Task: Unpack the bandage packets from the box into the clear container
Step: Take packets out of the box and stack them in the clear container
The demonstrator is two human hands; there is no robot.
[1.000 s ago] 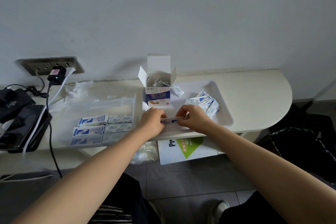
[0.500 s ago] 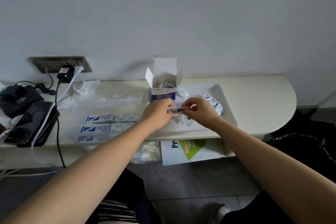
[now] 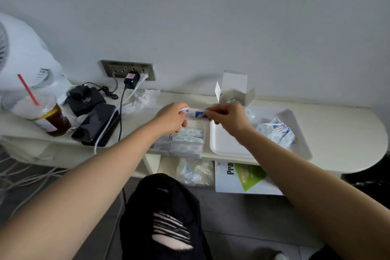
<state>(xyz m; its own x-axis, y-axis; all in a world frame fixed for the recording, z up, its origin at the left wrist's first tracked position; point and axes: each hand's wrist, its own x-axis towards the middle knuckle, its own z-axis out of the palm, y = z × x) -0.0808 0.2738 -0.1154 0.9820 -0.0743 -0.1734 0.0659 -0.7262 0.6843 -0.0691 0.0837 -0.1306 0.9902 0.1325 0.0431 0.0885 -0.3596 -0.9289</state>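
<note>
Both hands hold one stack of white-and-blue bandage packets point(image 3: 195, 113) level in the air, above the gap between the clear container and the tray. My left hand point(image 3: 171, 118) grips its left end and my right hand point(image 3: 229, 119) pinches its right end. Below my left hand the clear container point(image 3: 185, 143) holds rows of packets. The opened white bandage box point(image 3: 234, 91) stands at the back, flaps up, with packets inside. More loose packets point(image 3: 275, 133) lie piled in the white tray point(image 3: 225, 148) at the right.
A phone point(image 3: 95, 124) on charging cables, a black pouch point(image 3: 84, 99) and an iced drink with a red straw point(image 3: 48, 116) sit on the shelf's left. A wall socket point(image 3: 128, 69) is behind. A white fan point(image 3: 23, 57) stands far left. A booklet point(image 3: 244, 177) and plastic bag lie on the lower shelf.
Both hands carried the stack of packets left, from above the tray to above the clear container's right edge. The camera view swung left, bringing the drink and fan into sight.
</note>
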